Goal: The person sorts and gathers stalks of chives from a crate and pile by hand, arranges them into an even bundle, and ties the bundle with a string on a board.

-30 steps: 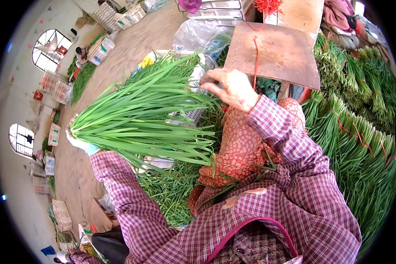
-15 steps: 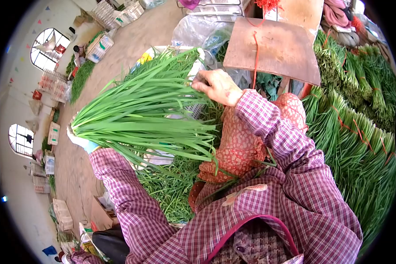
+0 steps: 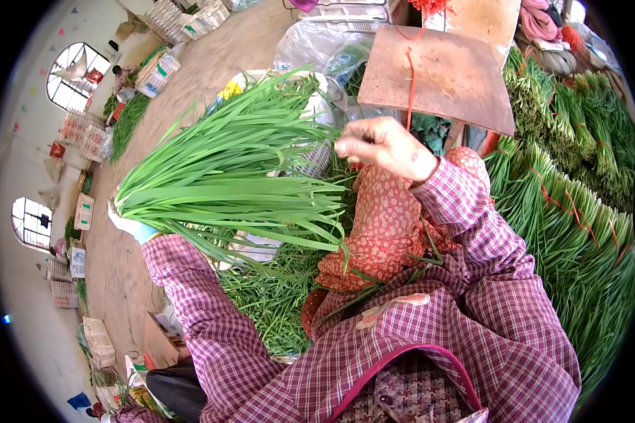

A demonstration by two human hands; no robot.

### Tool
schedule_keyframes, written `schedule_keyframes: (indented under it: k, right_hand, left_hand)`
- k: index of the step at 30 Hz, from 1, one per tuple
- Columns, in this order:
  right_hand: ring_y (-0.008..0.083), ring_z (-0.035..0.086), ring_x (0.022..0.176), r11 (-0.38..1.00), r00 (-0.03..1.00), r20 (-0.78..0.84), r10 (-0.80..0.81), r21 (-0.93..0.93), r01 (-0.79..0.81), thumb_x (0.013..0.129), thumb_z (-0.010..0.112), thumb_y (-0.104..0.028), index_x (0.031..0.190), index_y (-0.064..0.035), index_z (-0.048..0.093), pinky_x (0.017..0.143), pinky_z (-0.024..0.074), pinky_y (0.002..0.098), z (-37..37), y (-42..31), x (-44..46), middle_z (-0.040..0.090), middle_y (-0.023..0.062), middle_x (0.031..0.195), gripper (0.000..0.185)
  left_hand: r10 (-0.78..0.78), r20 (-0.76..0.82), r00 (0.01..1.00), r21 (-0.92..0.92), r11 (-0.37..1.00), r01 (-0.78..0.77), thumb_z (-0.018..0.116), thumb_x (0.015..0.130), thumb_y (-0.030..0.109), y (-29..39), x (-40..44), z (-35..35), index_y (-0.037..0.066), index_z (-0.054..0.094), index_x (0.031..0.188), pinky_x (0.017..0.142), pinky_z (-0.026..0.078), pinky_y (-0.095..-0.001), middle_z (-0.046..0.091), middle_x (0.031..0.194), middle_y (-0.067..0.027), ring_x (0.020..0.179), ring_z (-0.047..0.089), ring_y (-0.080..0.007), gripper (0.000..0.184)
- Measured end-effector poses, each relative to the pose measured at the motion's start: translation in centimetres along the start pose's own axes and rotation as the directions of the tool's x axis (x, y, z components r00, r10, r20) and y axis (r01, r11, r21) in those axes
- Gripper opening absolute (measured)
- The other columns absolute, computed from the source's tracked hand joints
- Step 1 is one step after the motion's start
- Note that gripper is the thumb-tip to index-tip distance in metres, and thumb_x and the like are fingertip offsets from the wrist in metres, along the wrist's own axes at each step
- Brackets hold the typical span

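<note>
A large fan of long green garlic chives (image 3: 240,197) stretches across the view, its pale base at the left. My left hand (image 3: 128,221), in a white and blue glove, is closed round that base, and the leaves partly cover it. My bare right hand (image 3: 388,146) is raised just right of the leaf tips, thumb and fingers curled together. Whatever it may pinch is too small to make out. Behind the bunch stands a white plastic basket (image 3: 316,161) with more greens in it. Loose leaves (image 3: 275,299) are heaped below, beside my lap.
Tied bundles of chives (image 3: 564,247) are stacked along the right. A brown board (image 3: 437,81) with a red string lies in front, near a clear plastic bag (image 3: 307,46). White crates (image 3: 159,74) and a person (image 3: 122,76) are farther off at the upper left.
My right hand has moved right and slightly down, away from the leaf tips. The left hand stays almost in place, with the chives still in it.
</note>
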State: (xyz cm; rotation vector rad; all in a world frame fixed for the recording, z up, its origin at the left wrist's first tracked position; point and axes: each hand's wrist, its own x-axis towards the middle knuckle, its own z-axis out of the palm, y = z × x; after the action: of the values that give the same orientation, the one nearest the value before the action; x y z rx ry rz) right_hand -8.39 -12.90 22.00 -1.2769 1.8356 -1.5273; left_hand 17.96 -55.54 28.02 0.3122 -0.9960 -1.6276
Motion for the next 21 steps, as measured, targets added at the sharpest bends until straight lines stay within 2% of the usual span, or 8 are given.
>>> schedule_keyframes:
  k: [1,3,4,5,7,11,17,21]
  right_hand:
    - [0.0114,0.061,0.078,0.989,0.991,0.029,-0.131,-0.068,0.133,0.092,0.061,-0.031,0.096,0.0002,0.067,0.073,0.0489,0.0283,0.4,0.6,0.0,0.068,0.006,0.082,0.032]
    - [0.0168,0.064,0.082,0.967,0.995,0.074,-0.066,-0.242,0.083,0.091,0.061,-0.034,0.101,-0.0008,0.068,0.078,0.0498,0.032,0.9,1.2,0.2,0.069,0.0105,0.088,0.035]
    - [0.0233,0.067,0.088,0.971,0.997,0.078,-0.006,-0.237,0.024,0.089,0.06,-0.037,0.106,-0.0072,0.069,0.083,0.0496,0.0353,1.3,1.5,0.5,0.07,0.0146,0.091,0.036]
    - [0.0233,0.067,0.088,0.971,0.997,0.078,-0.007,-0.236,0.025,0.089,0.06,-0.037,0.106,-0.0072,0.069,0.083,0.0496,0.0353,1.8,2.0,0.9,0.07,0.0146,0.091,0.036]
    - [0.0235,0.066,0.086,0.998,0.97,0.236,0.066,-0.04,-0.058,0.089,0.06,-0.039,0.105,-0.0065,0.069,0.083,0.0494,0.0364,2.6,2.7,1.8,0.07,0.0138,0.091,0.037]
    - [0.0185,0.065,0.085,0.995,0.968,0.243,0.057,0.07,-0.076,0.086,0.064,-0.043,0.101,-0.003,0.07,0.081,0.0492,0.0331,4.3,3.3,2.8,0.07,0.0115,0.088,0.043]
    - [0.0179,0.062,0.078,0.994,0.99,0.139,0.012,0.108,-0.028,0.084,0.067,-0.032,0.101,-0.0011,0.069,0.074,0.0487,0.0341,5.5,3.4,3.0,0.069,0.013,0.084,0.035]
    - [0.0168,0.063,0.089,0.953,0.974,-0.227,-0.002,0.295,0.07,0.087,0.063,-0.027,0.101,0.0007,0.068,0.082,0.0486,0.0315,5.8,3.3,2.8,0.069,0.0125,0.092,0.031]
  left_hand:
    - [-0.003,0.002,1.0,0.001,1.0,0.003,0.04,0.092,0.036,0.0,-0.2,0.1,0.002,0.054,0.107,0.091,0.045,-0.0494,0.058,0.11,-0.0156,0.104,0.056,-0.0318,0.04]
    - [-0.017,-0.019,1.0,0.038,0.999,0.018,0.042,0.092,0.035,0.0,-0.6,0.4,0.002,0.054,0.106,0.091,0.045,-0.0493,0.058,0.111,-0.0152,0.104,0.056,-0.0317,0.038]
    - [-0.017,-0.018,1.0,0.039,0.999,0.018,0.042,0.092,0.035,0.0,-0.4,0.3,0.002,0.054,0.106,0.091,0.045,-0.0493,0.058,0.111,-0.0152,0.104,0.056,-0.0317,0.038]
    - [-0.013,-0.015,1.0,0.017,1.0,0.013,0.041,0.092,0.035,-0.1,0.0,-0.1,0.002,0.055,0.106,0.092,0.045,-0.0493,0.058,0.111,-0.015,0.104,0.056,-0.0317,0.038]
    - [-0.008,-0.012,1.0,-0.003,1.0,0.008,0.041,0.092,0.036,-0.2,0.5,-0.6,0.002,0.055,0.106,0.092,0.045,-0.0493,0.058,0.11,-0.0147,0.105,0.056,-0.0316,0.038]
    - [0.008,0.017,1.0,-0.012,1.0,-0.008,0.041,0.093,0.036,-0.2,0.7,-0.4,0.003,0.055,0.105,0.093,0.044,-0.0494,0.059,0.109,-0.0141,0.105,0.056,-0.0313,0.038]
    - [0.007,-0.022,1.0,0.02,1.0,-0.007,0.041,0.092,0.036,-0.2,-0.1,0.6,0.002,0.055,0.107,0.093,0.044,-0.0492,0.059,0.108,-0.0147,0.104,0.056,-0.0312,0.039]
    - [0.003,-0.031,1.0,0.01,1.0,-0.003,0.041,0.092,0.037,-0.2,0.2,0.1,0.002,0.055,0.109,0.093,0.044,-0.0497,0.059,0.11,-0.0159,0.104,0.056,-0.0316,0.041]
